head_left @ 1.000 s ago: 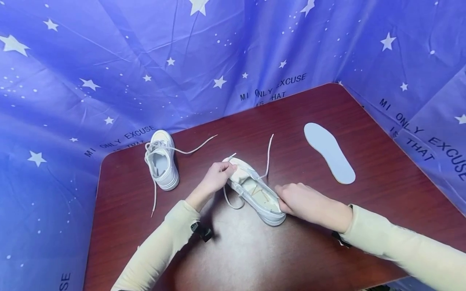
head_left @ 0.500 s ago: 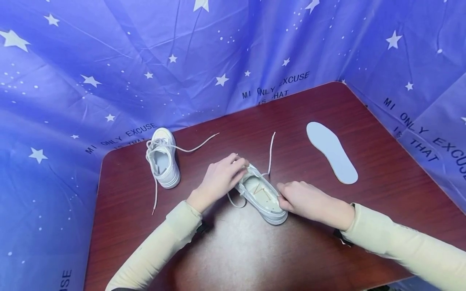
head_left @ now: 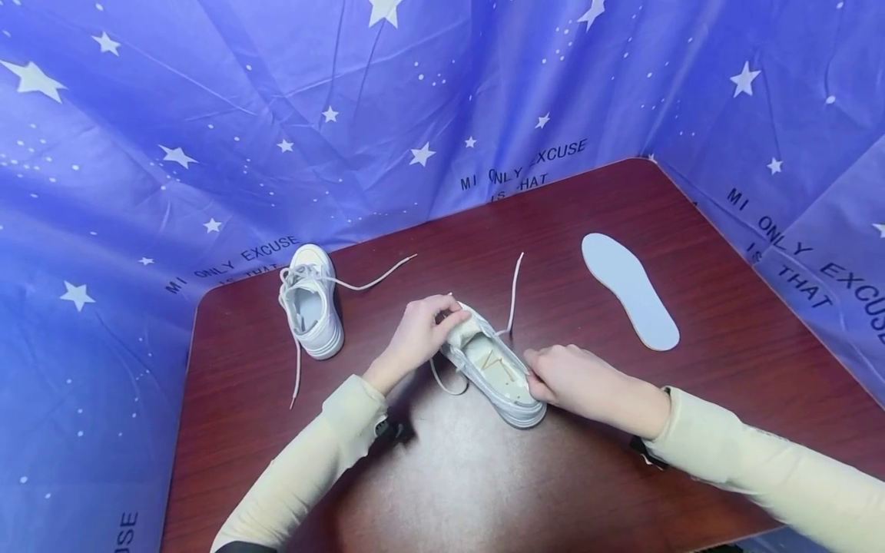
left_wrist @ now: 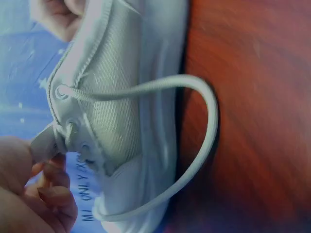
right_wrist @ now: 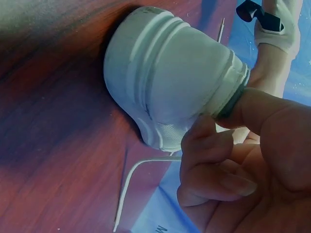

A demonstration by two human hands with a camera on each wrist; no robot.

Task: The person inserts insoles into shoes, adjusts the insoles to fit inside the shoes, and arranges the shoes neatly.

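Observation:
A white sneaker [head_left: 492,369] lies on the table with its heel toward me, tan lines visible inside on its footbed. My left hand [head_left: 418,338] is at the front of its opening and pinches the tongue [left_wrist: 44,144] between thumb and fingers. At the rear side of the opening, my right hand [head_left: 581,384] grips the collar [right_wrist: 228,99], thumb on the inside and fingers outside. A loose lace [left_wrist: 206,121] loops beside the shoe. Part of the toe is hidden behind my left hand in the head view.
A second white sneaker [head_left: 322,332] with loose laces stands at the back left of the dark red table [head_left: 442,476]. A pale insole [head_left: 631,288] lies at the right. Blue star-printed cloth [head_left: 276,100] hangs behind the table.
My left hand first reached over the tongue, covering it, then drew back a little so the tongue shows again. My right hand has kept its hold on the collar.

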